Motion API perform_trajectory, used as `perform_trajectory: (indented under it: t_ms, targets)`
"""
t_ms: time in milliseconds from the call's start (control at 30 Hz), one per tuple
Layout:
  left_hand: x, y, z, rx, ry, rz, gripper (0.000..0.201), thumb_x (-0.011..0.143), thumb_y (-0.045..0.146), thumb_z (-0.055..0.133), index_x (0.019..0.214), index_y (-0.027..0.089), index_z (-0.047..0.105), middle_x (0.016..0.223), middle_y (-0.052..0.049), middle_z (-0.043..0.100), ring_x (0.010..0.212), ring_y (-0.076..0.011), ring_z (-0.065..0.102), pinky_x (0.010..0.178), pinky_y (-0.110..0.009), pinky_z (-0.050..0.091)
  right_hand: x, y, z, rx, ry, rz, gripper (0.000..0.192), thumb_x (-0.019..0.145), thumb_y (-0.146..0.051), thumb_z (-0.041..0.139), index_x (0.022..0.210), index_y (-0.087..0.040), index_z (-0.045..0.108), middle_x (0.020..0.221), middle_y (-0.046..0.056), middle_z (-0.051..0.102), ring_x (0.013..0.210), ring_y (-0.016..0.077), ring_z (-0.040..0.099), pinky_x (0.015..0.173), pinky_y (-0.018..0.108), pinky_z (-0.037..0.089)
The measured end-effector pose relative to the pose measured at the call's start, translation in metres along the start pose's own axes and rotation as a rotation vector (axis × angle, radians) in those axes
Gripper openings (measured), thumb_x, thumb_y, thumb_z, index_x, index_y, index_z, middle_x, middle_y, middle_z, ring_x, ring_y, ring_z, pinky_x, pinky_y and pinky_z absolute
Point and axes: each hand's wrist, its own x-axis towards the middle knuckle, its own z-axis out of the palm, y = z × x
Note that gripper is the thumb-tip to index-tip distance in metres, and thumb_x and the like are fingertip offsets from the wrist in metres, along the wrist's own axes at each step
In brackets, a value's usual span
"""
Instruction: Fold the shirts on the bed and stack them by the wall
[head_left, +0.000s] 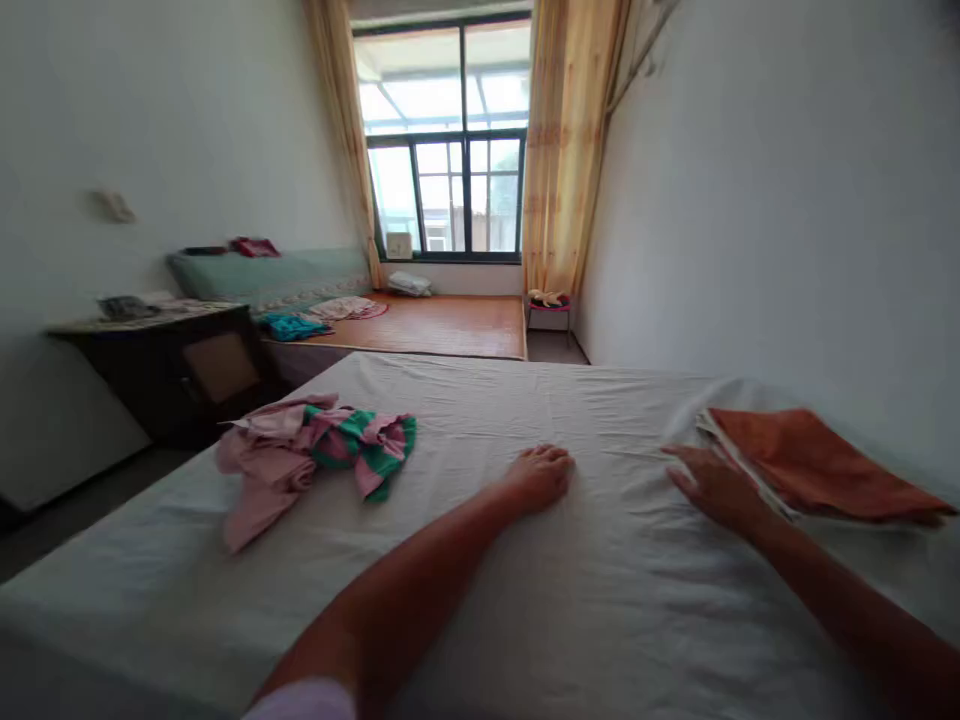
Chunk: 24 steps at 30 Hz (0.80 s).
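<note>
My left hand (541,478) lies palm down on the white sheet (480,420) of a bed, fingers resting on the cloth and holding nothing. My right hand (712,486) is beside a folded orange cloth (814,462) with a pale edge; its fingers are apart and point left over the sheet. Whether the back of that hand touches the cloth, I cannot tell. Left of my hands a crumpled garment (315,450) in pink, with green and pink stripes, sits on the sheet.
Beyond the sheet stands a second bed (450,325) with a brown mat and scattered clothes (296,326). At left is a dark cabinet (191,360). A small stool (550,305) stands near the curtain (559,150). A white wall (750,220) runs along the right.
</note>
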Motion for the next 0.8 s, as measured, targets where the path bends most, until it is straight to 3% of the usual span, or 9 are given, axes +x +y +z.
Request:
perform_trajectory:
  t_ms: [100,200,367,500,567,633,733,800]
  targets:
    - [-0.016,-0.024,-0.028,0.045,-0.15,0.003,0.034,0.089,0.029,0.042,0.12,0.028,0.057,0.131,-0.001,0.056,0.117,-0.019,0.053,0.097,-0.035,0.042,0.016,-0.071,0.006,0.058,-0.058,-0.154,0.038,0.088,-0.028,0.041,0.121,-0.02,0.058,0.123,0.01,0.063,0.115,0.0266,0.055,0.09,0.045,0.047]
    - [-0.05,-0.062,-0.068,0.144,-0.24,-0.153,0.031,0.086,0.027,0.046,0.112,0.029,0.062,0.123,-0.002,0.062,0.111,-0.0196,0.057,0.094,-0.033,0.042,0.024,-0.119,0.008,0.141,-0.145,-0.347,0.035,0.088,-0.024,0.042,0.118,-0.023,0.06,0.121,0.007,0.064,0.113,0.0236,0.056,0.093,0.042,0.046]
    - [-0.136,-0.134,-0.138,0.377,-0.346,-0.577,0.032,0.073,0.026,0.063,0.105,0.021,0.067,0.111,-0.012,0.066,0.104,-0.028,0.059,0.085,-0.037,0.045,0.026,-0.145,0.017,0.256,-0.181,-0.444,0.032,0.088,-0.02,0.042,0.11,-0.026,0.064,0.119,0.003,0.066,0.111,0.0209,0.057,0.094,0.038,0.045]
    - [-0.177,-0.164,-0.157,0.421,-0.308,-0.73,0.028,0.078,0.028,0.057,0.102,0.019,0.068,0.105,-0.015,0.067,0.097,-0.0294,0.061,0.078,-0.035,0.045,0.03,-0.147,0.025,0.33,-0.164,-0.441,0.03,0.086,-0.018,0.044,0.107,-0.025,0.065,0.115,0.004,0.067,0.109,0.0212,0.057,0.094,0.037,0.045]
    - [-0.173,-0.167,-0.156,0.41,-0.29,-0.751,0.026,0.084,0.03,0.05,0.095,0.017,0.069,0.101,-0.016,0.067,0.094,-0.0285,0.062,0.076,-0.034,0.044,0.034,-0.148,0.026,0.374,-0.181,-0.446,0.028,0.085,-0.019,0.046,0.103,-0.025,0.067,0.111,0.004,0.069,0.106,0.0223,0.058,0.092,0.038,0.046]
    - [-0.153,-0.164,-0.156,0.372,-0.229,-0.721,0.029,0.087,0.034,0.044,0.094,0.018,0.068,0.099,-0.014,0.068,0.091,-0.0261,0.062,0.075,-0.032,0.044,0.039,-0.151,0.026,0.448,-0.208,-0.408,0.026,0.086,-0.021,0.046,0.1,-0.025,0.068,0.102,0.005,0.071,0.097,0.0226,0.062,0.087,0.038,0.048]
    - [-0.102,-0.146,-0.158,0.189,0.002,-0.578,0.027,0.087,0.037,0.044,0.093,0.021,0.065,0.09,-0.007,0.068,0.082,-0.0206,0.061,0.07,-0.028,0.042,0.046,-0.158,0.025,0.651,-0.24,-0.265,0.025,0.088,-0.029,0.046,0.1,-0.024,0.067,0.095,0.006,0.072,0.086,0.0216,0.066,0.08,0.037,0.051]
    - [-0.063,-0.126,-0.159,-0.026,0.184,-0.444,0.024,0.086,0.037,0.047,0.083,0.019,0.063,0.076,-0.003,0.064,0.071,-0.0165,0.057,0.063,-0.024,0.039,0.049,-0.163,0.025,0.823,-0.233,-0.175,0.027,0.087,-0.035,0.05,0.107,-0.023,0.064,0.105,0.007,0.07,0.086,0.0209,0.067,0.079,0.036,0.052]
